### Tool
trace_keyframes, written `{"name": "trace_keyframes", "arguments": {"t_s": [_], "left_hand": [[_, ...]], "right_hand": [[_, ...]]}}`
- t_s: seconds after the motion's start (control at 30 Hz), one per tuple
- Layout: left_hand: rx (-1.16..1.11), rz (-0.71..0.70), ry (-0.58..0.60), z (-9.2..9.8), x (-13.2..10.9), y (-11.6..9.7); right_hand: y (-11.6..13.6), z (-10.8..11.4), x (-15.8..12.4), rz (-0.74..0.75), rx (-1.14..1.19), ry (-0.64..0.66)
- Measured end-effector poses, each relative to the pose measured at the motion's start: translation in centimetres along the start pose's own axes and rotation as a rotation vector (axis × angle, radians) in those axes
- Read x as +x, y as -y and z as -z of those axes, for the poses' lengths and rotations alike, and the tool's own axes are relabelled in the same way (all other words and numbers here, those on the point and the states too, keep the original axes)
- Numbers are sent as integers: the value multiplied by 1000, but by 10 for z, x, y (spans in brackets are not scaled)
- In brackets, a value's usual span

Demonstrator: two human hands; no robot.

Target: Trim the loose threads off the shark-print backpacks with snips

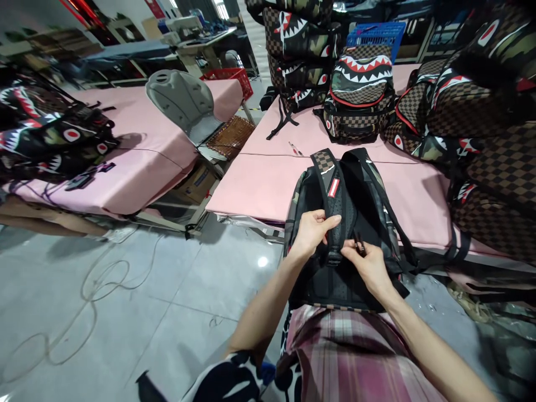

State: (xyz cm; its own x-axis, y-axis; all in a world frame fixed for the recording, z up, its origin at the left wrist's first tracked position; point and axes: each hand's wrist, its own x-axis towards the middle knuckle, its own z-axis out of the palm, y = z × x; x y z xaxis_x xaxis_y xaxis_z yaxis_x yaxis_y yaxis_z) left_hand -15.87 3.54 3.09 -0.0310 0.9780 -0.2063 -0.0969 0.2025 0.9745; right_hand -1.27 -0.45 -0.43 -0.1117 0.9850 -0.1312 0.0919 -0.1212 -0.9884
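A black backpack (355, 195) with a checkered shoulder strap and a red tag lies back-up over the near edge of the pink table (268, 178), its lower end against my lap. My left hand (313, 230) grips the left shoulder strap (333, 195) low down, fingers wrapped round it. My right hand (366, 262) pinches a thin black strap end (358, 241) beside it, at the middle of the back panel.
Several shark-mouth backpacks (362, 89) are piled at the table's far end and right side. A second pink table (138, 145) on the left holds more bags. A grey chair (186, 106) stands between the tables. Cables trail over the grey floor (104, 279).
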Motion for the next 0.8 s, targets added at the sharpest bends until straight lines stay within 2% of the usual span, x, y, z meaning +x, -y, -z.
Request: {"name": "trace_keyframes", "arguments": {"t_s": [0.1, 0.23, 0.33, 0.4, 0.5, 0.57, 0.63, 0.7, 0.73, 0.8], "left_hand": [[64, -49, -48, -3, -12, 4], [479, -234, -318, -11, -52, 21], [723, -341, -386, -19, -72, 42], [777, -367, -386, -23, -73, 53], [721, -282, -412, -23, -63, 57], [514, -175, -326, -15, -55, 52], [175, -39, -107, -1, -50, 44], [-144, 88, 123, 14, -48, 36], [-251, 128, 194, 20, -48, 33], [-359, 161, 250, 28, -48, 29]], "right_hand": [[3, -4, 2, 16, -23, -5], [4, -9, 7, 29, 13, -74], [5, -14, 11, 25, 57, -99], [8, -16, 13, 38, 33, -95], [14, -13, 15, 135, -106, -68], [17, -6, 17, 198, -147, -10], [15, 2, 21, 198, -96, 12], [11, 6, 24, 161, -22, -26], [9, 6, 25, 152, -1, -44], [8, 3, 24, 183, 23, -34]]}}
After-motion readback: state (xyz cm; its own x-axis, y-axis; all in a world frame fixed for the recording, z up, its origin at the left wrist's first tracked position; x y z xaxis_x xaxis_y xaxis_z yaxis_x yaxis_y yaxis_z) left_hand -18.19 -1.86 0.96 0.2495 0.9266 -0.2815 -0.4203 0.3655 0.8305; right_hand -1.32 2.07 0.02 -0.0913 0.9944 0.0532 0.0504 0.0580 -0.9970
